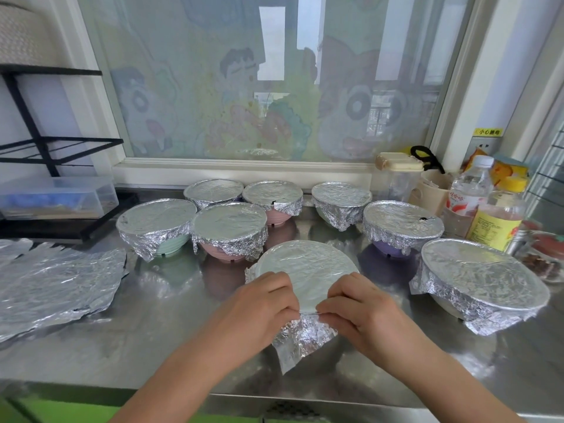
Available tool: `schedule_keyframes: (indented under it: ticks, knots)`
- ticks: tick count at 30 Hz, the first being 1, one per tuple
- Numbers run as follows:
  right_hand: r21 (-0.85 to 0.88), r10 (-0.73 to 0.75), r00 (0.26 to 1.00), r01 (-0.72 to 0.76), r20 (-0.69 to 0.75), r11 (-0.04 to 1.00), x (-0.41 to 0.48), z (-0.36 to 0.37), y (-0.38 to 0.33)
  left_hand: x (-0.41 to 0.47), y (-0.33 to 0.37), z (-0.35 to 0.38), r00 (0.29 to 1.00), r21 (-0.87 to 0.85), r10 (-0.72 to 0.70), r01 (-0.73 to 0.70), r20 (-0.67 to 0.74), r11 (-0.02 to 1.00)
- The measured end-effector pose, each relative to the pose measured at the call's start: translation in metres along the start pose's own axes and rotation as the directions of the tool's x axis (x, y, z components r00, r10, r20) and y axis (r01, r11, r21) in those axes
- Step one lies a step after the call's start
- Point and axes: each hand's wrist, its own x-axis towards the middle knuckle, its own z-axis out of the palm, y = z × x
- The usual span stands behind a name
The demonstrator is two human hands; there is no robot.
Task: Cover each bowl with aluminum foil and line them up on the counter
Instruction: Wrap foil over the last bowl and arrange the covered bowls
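I am pinching the foil (302,334) tight with my left hand (262,303) and right hand (360,309), folding it down over the near rim of the bowl (305,267) on the counter (152,346), probably the last one, while seven wrapped bowls (229,227) are sitting behind, contents hidden, not yet in one line.

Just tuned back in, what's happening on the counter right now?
A person is crimping foil over the near rim of the middle bowl, pinching it with the left hand and right hand. Seven other bowls around it are already covered. Loose foil sheets lie at the left on the steel counter.
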Motion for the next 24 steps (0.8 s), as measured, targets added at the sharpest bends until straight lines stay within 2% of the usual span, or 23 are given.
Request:
schedule_keyframes:
  ticks: [8,14,24]
  knots:
    - [-0.002,-0.015,0.999,0.015,-0.051,1.000,0.005,0.010,-0.006,0.002,0.004,0.003,1.000,0.017,-0.003,0.003,0.007,1.000]
    - [0.051,0.029,0.999,-0.028,-0.028,0.998,-0.001,-0.002,-0.001,0.000,-0.004,-0.008,0.999,0.010,-0.026,0.026,0.020,1.000]
    - [0.021,-0.018,1.000,0.018,-0.013,1.000,0.006,0.006,-0.007,0.010,0.011,0.005,0.999,0.024,-0.026,0.025,0.043,0.999]
